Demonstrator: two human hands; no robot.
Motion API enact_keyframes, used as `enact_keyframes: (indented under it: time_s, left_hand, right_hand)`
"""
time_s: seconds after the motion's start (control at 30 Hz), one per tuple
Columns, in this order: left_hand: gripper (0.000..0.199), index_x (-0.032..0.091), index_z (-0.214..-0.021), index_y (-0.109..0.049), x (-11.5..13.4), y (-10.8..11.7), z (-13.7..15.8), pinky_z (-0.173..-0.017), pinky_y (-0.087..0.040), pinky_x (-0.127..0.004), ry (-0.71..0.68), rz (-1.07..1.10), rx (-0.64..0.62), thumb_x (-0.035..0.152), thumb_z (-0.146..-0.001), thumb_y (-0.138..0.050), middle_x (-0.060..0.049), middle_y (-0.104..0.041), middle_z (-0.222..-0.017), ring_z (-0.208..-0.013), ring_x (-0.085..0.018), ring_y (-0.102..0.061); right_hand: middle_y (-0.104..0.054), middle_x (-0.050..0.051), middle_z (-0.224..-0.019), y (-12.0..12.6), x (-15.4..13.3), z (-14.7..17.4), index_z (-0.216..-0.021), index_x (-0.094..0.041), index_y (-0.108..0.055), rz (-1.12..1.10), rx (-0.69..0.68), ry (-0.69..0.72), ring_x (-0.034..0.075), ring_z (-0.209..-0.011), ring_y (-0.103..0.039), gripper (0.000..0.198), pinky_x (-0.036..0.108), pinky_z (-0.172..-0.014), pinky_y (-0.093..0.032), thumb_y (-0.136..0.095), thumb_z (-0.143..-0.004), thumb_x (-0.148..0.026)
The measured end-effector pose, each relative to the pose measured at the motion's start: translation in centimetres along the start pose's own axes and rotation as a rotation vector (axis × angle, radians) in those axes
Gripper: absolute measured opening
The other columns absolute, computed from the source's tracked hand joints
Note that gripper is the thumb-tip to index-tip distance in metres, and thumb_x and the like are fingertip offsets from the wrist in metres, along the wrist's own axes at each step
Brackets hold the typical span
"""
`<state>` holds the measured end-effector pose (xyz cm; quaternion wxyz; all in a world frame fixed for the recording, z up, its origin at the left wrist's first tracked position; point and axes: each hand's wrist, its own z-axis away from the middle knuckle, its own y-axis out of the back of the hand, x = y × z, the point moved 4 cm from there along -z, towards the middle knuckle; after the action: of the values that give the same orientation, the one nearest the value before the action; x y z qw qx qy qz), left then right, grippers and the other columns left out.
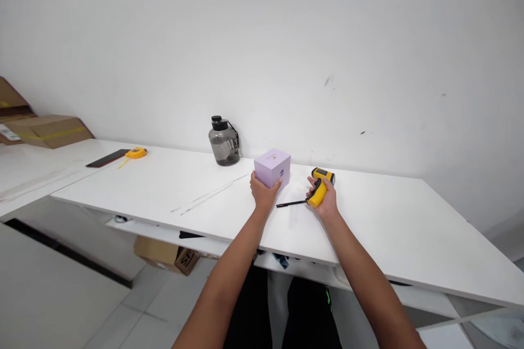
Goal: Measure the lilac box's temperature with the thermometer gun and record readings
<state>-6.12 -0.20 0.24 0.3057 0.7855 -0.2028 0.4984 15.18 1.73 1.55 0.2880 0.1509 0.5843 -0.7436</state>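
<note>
My left hand (264, 194) grips a lilac box (272, 160) from its near side, fingers at the left and thumb against the front. The box is closed and upright on the white table, with small marks on its top and front. To its right, my right hand (328, 202) is wrapped around a yellow-and-black pistol-shaped device (318, 194). Its body lies near the tabletop, the handle angled toward me; its exact kind is unclear. A thin black pen-like stick (291, 204) points left from the handle's end; whether it is attached I cannot tell.
A grey translucent water jug (225, 144) stands by the wall, left of the box. Farther left are an orange tape measure (136, 152) and a flat dark object (107, 158). Cardboard boxes (53, 130) sit at the far left; another carton (161, 253) is below the tabletop (393, 223).
</note>
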Motion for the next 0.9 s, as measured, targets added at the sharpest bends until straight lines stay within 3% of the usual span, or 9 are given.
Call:
enact_keyframes:
  time_s: [0.27, 0.43, 0.5, 0.63, 0.7, 0.9]
  left_hand:
    - [0.108, 0.017, -0.152, -0.019, -0.1, -0.3, 0.0, -0.12, -0.03, -0.052, 0.004, -0.065, -0.029, 0.046, -0.068, -0.082, -0.02, -0.037, -0.155, -0.145, -0.037, -0.035]
    - [0.109, 0.014, -0.154, -0.017, -0.4, -0.6, -0.4, -0.123, -0.024, -0.053, -0.071, -0.07, 0.005, 0.044, -0.07, -0.08, -0.024, -0.033, -0.158, -0.148, -0.039, -0.03]
    - [0.109, 0.012, -0.155, -0.017, -0.6, -0.9, -0.5, -0.123, -0.022, -0.055, -0.096, -0.053, 0.014, 0.044, -0.071, -0.079, -0.025, -0.031, -0.158, -0.15, -0.04, -0.027]
    - [0.108, 0.012, -0.156, -0.014, -1.1, -1.2, -0.6, -0.124, -0.02, -0.057, -0.118, -0.022, 0.012, 0.047, -0.074, -0.075, -0.025, -0.027, -0.161, -0.152, -0.04, -0.021]
    - [0.108, 0.011, -0.156, -0.014, -1.2, -1.3, -0.6, -0.124, -0.019, -0.057, -0.124, -0.023, 0.015, 0.047, -0.075, -0.074, -0.026, -0.026, -0.161, -0.153, -0.04, -0.02]
    - [0.108, 0.008, -0.156, -0.013, -1.1, -1.2, -0.6, -0.124, -0.019, -0.055, -0.125, -0.055, 0.004, 0.049, -0.075, -0.074, -0.028, -0.028, -0.16, -0.152, -0.04, -0.022]
  right_hand:
    - [-0.073, 0.003, -0.092, 0.2, 0.1, 0.0, -0.08, -0.022, -0.054, 0.01, 0.038, -0.029, 0.008, -0.049, -0.056, 0.017, 0.021, -0.043, -0.048, -0.055, -0.088, -0.037]
    - [-0.073, 0.003, -0.091, -0.3, 0.5, 0.1, -0.082, -0.022, -0.053, 0.171, -0.007, -0.005, 0.009, -0.049, -0.056, 0.025, 0.023, -0.044, -0.047, -0.063, -0.083, -0.045]
    - [-0.072, 0.002, -0.089, -0.3, 0.6, 0.3, -0.085, -0.022, -0.055, 0.314, 0.016, 0.083, 0.01, -0.048, -0.056, 0.029, 0.024, -0.044, -0.046, -0.067, -0.079, -0.048]
    - [-0.066, -0.003, -0.079, 0.1, 0.2, 1.1, -0.091, -0.025, -0.056, 0.704, 0.163, 0.45, 0.013, -0.053, -0.058, 0.037, 0.027, -0.051, -0.048, -0.076, -0.071, -0.048]
    - [-0.063, -0.004, -0.076, 0.1, 0.3, 1.5, -0.09, -0.026, -0.055, 0.815, 0.175, 0.572, 0.015, -0.06, -0.059, 0.037, 0.027, -0.056, -0.049, -0.077, -0.07, -0.048]
    - [-0.062, -0.003, -0.08, 0.0, 0.8, 1.4, -0.092, -0.027, -0.054, 0.913, 0.134, 0.6, 0.018, -0.072, -0.059, 0.037, 0.029, -0.061, -0.051, -0.073, -0.072, -0.052]
